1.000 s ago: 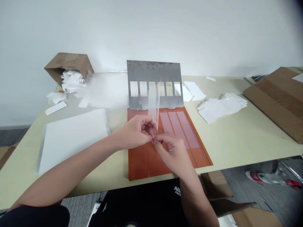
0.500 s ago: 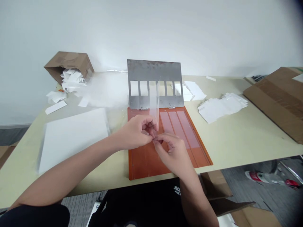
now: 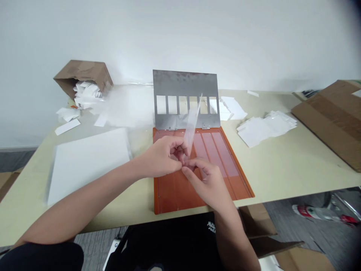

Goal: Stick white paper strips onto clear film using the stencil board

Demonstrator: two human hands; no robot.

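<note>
My left hand (image 3: pixel 170 156) and my right hand (image 3: pixel 204 178) meet fingertip to fingertip above an orange tray (image 3: pixel 169 192). Between them they pinch the lower end of a thin translucent plastic strip (image 3: pixel 191 126), which stands up and leans to the right. Whether it is one layer or two I cannot tell. Long parallel slots run along the tray, and those on the right hold clear strips (image 3: pixel 216 148). Hinged to its back edge, a grey metal plate (image 3: pixel 184 84) stands raised, with a row of rectangular windows.
At left lie a white sheet stack (image 3: pixel 87 162) and a blurry clear film pile (image 3: pixel 129 105). A cardboard box (image 3: pixel 84 69) spills white pieces. White cards (image 3: pixel 266 126) lie right of the tray, before a large carton (image 3: pixel 329 116). The table's front edge (image 3: pixel 282 192) is close.
The plastic strip's upper end has swung from nearly upright to a rightward lean. Both hands have stayed in almost the same place, still pinching.
</note>
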